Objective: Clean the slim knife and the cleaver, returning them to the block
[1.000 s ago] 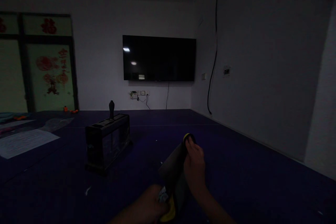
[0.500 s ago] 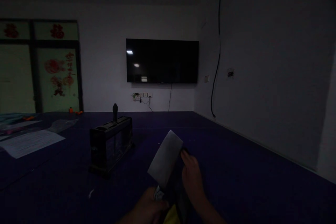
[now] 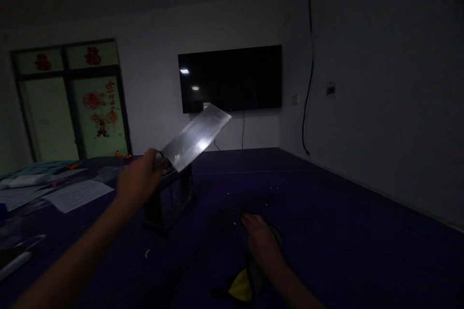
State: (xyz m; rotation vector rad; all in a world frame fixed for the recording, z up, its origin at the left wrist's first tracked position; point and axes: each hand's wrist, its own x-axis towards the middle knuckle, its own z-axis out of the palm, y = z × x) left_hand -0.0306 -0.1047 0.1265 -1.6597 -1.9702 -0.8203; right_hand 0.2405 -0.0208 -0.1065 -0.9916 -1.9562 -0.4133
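Note:
My left hand (image 3: 143, 176) is closed around the handle of a cleaver (image 3: 197, 137), holding it raised. The wide, shiny blade tilts up to the right and overlaps the lower part of the TV. Behind the hand and blade, partly hidden, stands a black knife block (image 3: 170, 203) with see-through sides. Low over the table, my right hand (image 3: 263, 244) is closed on a dark grey and yellow cloth (image 3: 241, 286). Its yellow part hangs toward me; my fingers cover some of its dark part.
A purple table (image 3: 326, 236) spreads out before me, with small white scraps on it. Paper sheets (image 3: 78, 195) and a folded light-blue cloth (image 3: 47, 169) lie at the left. A wall-mounted TV (image 3: 232, 79) is ahead, and a cable (image 3: 311, 82) hangs at the right wall.
My left hand has lifted the cleaver up and left, away from the cloth, over the knife block. My right hand stays low with the cloth, which now shows more. The view has tilted and turned slightly.

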